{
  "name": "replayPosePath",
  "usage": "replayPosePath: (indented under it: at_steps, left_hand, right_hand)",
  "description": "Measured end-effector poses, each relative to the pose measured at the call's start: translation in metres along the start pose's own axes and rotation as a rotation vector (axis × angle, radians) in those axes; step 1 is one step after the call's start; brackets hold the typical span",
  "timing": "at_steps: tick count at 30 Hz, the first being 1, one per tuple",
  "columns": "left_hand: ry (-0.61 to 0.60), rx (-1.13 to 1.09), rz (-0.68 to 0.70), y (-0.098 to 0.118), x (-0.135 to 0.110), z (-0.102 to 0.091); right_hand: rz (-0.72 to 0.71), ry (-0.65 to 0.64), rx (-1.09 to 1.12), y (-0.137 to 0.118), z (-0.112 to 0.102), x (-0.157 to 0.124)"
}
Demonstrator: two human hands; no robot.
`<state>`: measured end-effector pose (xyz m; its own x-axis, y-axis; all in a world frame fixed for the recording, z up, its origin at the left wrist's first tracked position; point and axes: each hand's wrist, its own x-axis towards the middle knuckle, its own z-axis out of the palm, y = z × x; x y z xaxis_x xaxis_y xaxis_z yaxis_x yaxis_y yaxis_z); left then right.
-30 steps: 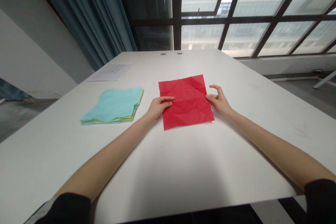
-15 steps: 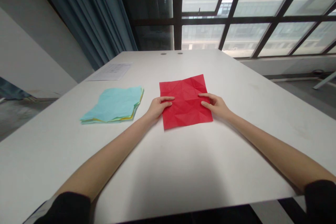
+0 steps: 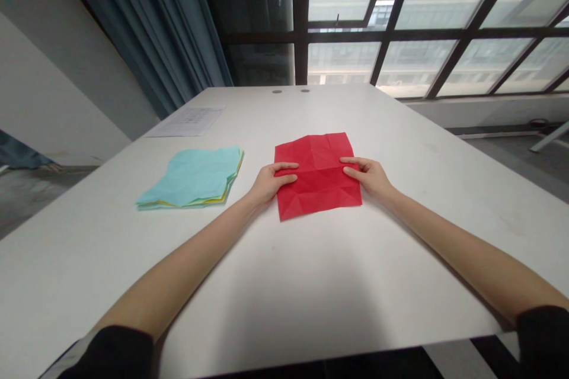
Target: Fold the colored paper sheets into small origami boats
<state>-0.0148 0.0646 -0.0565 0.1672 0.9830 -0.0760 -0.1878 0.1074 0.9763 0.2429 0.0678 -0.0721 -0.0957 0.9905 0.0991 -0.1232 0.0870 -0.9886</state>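
A creased red sheet of paper point(image 3: 317, 186) lies in front of me, with fold lines crossing it and a ridge running sideways through its middle. My left hand point(image 3: 269, 182) grips its left edge, thumb and index finger on top and the other fingers hidden beneath. On the opposite edge, my right hand point(image 3: 372, 177) pinches the sheet in much the same way. To the left of my left hand rests a stack of paper sheets point(image 3: 200, 174), light blue on top with yellow and green edges showing below.
A white table point(image 3: 302, 284) carries everything. Farther back on the left lies a printed white sheet point(image 3: 186, 121). Two round grey discs point(image 3: 277, 92) sit at the table's far edge. Beyond stand a blue curtain point(image 3: 146, 18) and dark-framed windows point(image 3: 342, 62).
The red sheet's far edge has come nearer and its sideways middle crease is raised more sharply. Both hands have shifted slightly to the right, still on the side edges.
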Motion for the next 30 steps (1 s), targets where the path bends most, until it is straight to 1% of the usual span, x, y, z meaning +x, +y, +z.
replayPosePath:
  at_steps: [6,12,16,26,28,30]
  left_hand:
    - [0.02,-0.107,-0.078,0.004,-0.003,0.005]
    - [-0.005,-0.138,-0.054,0.003,-0.005,0.007]
    - [-0.031,-0.142,-0.025,0.002,-0.005,0.009]
    - [-0.028,-0.113,0.063,-0.001,-0.006,0.012]
    - [-0.038,-0.089,0.082,-0.001,-0.006,0.013]
    - [-0.036,-0.039,0.137,-0.002,-0.006,0.013]
  right_hand:
    - [0.093,0.007,0.143,-0.003,0.006,-0.001]
    - [0.109,-0.02,0.159,-0.001,0.012,-0.004]
    - [0.074,-0.024,0.125,0.001,0.015,-0.004]
    - [-0.011,-0.014,0.065,0.003,0.016,-0.003]
    - [-0.064,-0.002,0.036,0.005,0.016,-0.002]
    - [-0.139,0.029,-0.035,0.006,0.015,-0.001]
